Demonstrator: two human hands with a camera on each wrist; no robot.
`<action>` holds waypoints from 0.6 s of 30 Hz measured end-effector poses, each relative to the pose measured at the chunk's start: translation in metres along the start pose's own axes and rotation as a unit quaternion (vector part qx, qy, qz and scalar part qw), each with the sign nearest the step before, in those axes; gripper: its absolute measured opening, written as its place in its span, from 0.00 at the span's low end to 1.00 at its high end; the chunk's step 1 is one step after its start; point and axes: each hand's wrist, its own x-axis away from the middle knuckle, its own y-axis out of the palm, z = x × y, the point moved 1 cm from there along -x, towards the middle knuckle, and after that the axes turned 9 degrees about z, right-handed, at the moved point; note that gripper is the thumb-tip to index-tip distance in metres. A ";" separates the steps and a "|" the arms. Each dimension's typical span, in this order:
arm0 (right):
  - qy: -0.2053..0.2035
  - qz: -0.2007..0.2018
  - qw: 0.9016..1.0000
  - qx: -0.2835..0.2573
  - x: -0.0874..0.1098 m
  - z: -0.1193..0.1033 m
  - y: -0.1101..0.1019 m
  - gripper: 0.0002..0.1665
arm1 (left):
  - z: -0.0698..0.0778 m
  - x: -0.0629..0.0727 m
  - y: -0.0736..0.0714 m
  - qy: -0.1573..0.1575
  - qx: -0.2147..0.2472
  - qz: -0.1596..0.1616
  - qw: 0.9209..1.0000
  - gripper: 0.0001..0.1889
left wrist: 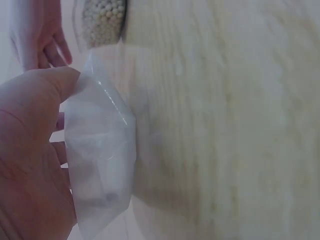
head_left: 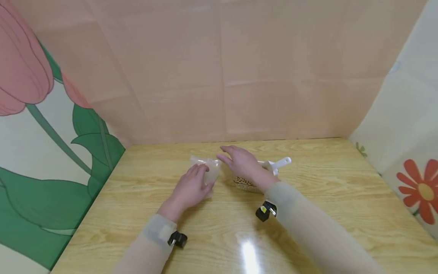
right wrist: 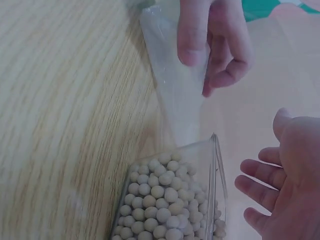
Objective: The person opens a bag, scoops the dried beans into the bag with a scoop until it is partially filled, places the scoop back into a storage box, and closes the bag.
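A clear plastic bag (head_left: pixel 213 171) with pale contents is at the middle of the wooden table. My left hand (head_left: pixel 192 186) grips it from the left, thumb on the near side and fingers curled over its far side. In the left wrist view, the bag (left wrist: pixel 102 145) partly hides those fingertips. My right hand (head_left: pixel 241 161) is held in the air between the bag and a clear box (head_left: pixel 247 185) of round beige beans, fingers apart and holding nothing. The beans (right wrist: pixel 162 205) show plainly in the right wrist view.
A white scoop (head_left: pixel 281 163) sits in the bean box, its handle pointing right. Behind the table (head_left: pixel 147 167) rises a pink backdrop (head_left: pixel 171 76). Flower-printed panels stand at the left (head_left: pixel 51 198) and right (head_left: pixel 403 152).
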 end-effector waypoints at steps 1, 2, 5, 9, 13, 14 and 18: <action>0.003 -0.002 1.000 -0.004 -0.001 0.001 0.001 0.37 | -0.001 0.001 0.001 0.004 0.001 0.004 1.000 0.28; 0.006 -0.005 1.000 -0.007 -0.002 0.001 0.001 0.37 | -0.001 0.002 0.002 0.006 0.003 0.008 1.000 0.29; 0.008 -0.009 1.000 -0.013 -0.004 0.004 0.004 0.37 | -0.003 0.004 0.003 0.012 0.010 0.009 1.000 0.29; 0.000 -0.010 1.000 -0.007 -0.004 0.007 0.006 0.37 | -0.004 0.004 0.005 0.024 0.022 0.003 0.999 0.29; -0.005 -0.008 1.000 0.002 -0.003 0.012 0.006 0.37 | -0.003 0.003 0.003 0.037 0.022 -0.006 0.999 0.32; -0.004 -0.009 1.000 0.004 -0.003 0.013 0.006 0.37 | -0.002 0.003 0.003 0.037 0.019 -0.009 0.999 0.33; 0.001 -0.013 1.000 0.005 -0.003 0.018 0.007 0.37 | 0.003 0.003 -0.001 0.001 -0.008 -0.015 1.000 0.42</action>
